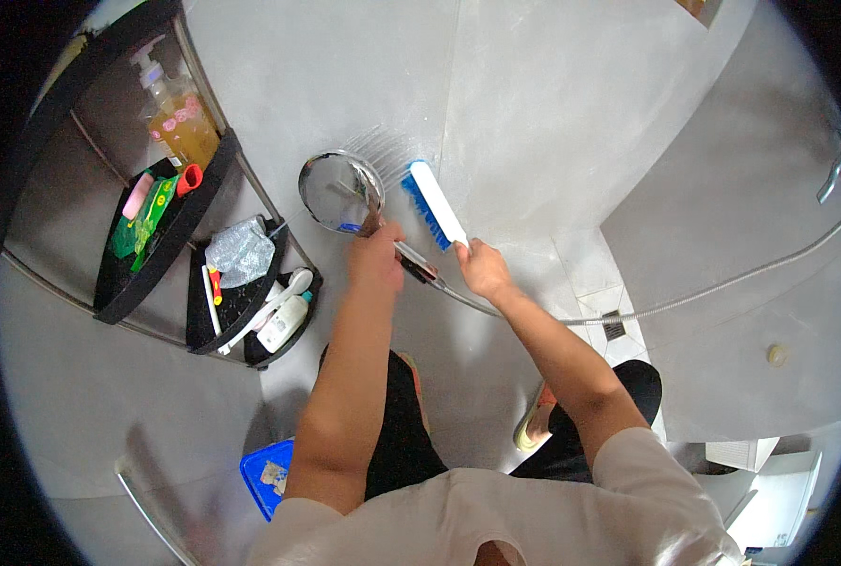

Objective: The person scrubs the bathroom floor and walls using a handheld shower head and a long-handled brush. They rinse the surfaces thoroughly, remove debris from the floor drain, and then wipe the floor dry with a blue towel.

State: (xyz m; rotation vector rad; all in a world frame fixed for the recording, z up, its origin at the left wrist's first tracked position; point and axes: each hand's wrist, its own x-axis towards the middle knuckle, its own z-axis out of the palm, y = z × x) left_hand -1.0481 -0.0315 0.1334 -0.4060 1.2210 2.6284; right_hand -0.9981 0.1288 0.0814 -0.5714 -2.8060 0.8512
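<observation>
My left hand point(376, 262) grips the handle of a chrome handheld shower head point(335, 189). Fine jets of water point(381, 152) spray from its far side towards the grey tiled wall point(364, 78). In my right hand point(485, 269) is the end of a scrubbing brush point(438, 201) with a white back and blue bristles. The bristles point left, and the brush is close to the spray; whether it touches the wall I cannot tell. A flexible metal hose point(647, 311) runs from the shower handle to the right, passing by my right forearm.
On the left, a black corner shelf point(226, 170) carries a pump bottle point(180, 131), a green packet point(155, 216), a clear plastic bag point(242, 251) and a white bottle point(284, 324). A floor drain point(613, 325) lies at the right. A blue container point(256, 474) stands beside my left arm.
</observation>
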